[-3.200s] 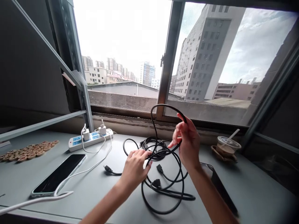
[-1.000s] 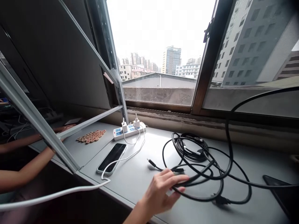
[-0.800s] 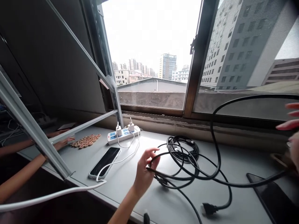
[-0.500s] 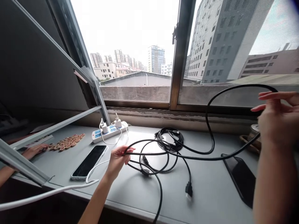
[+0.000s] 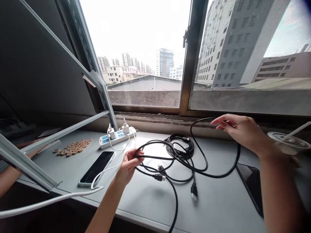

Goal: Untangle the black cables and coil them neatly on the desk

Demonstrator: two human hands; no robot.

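Note:
A long black cable lies tangled in loops on the grey table, with plug ends hanging near the front. My left hand pinches one loop of it just above the table, left of the tangle. My right hand is raised at the right, fingers closed round another stretch of the same cable, which arcs down to the table. A neat coil of black cable sits behind the loops, near the window sill.
A phone on a white charging lead lies left of my left hand, behind it a white power strip and several wooden discs. A dark phone and a lidded iced drink stand right. Another person's arm shows far left.
My right hand has dropped from window height toward the table, so the cable's big arc is lower and smaller. My left hand keeps its pinch on the loop. The view has shifted slightly.

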